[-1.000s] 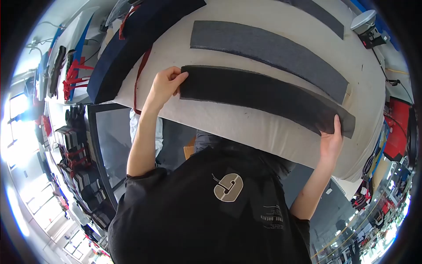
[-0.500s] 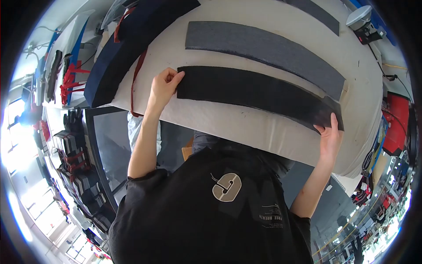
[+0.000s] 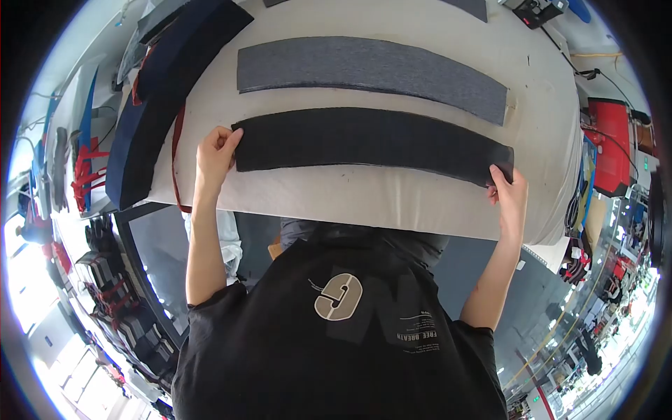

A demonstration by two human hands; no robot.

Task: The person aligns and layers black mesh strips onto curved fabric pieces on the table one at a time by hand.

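A long black fabric strip (image 3: 364, 140) lies across the front of the pale cloth-covered table (image 3: 392, 203). My left hand (image 3: 218, 155) pinches its upper left corner between thumb and fingers. At the far end, my right hand (image 3: 509, 189) grips the lower right corner, thumb on top and the other fingers curled at the edge. The strip looks mostly flat and bows gently upward in the middle. Just beyond it rests a grey fabric strip (image 3: 371, 70) of similar shape, touched by neither hand.
Dark navy folded fabric (image 3: 140, 133) is stacked along the table's left side, with a red-brown strap (image 3: 178, 154) hanging beside it. A red case (image 3: 607, 147) and cables stand to the right. A device (image 3: 535, 10) sits at the back right. Dark items (image 3: 115, 280) fill the lower left.
My right hand has gone from fingers extended at the strip's right end to a pinch on its corner. That end now lies flatter. The whole view has shifted and turned slightly.
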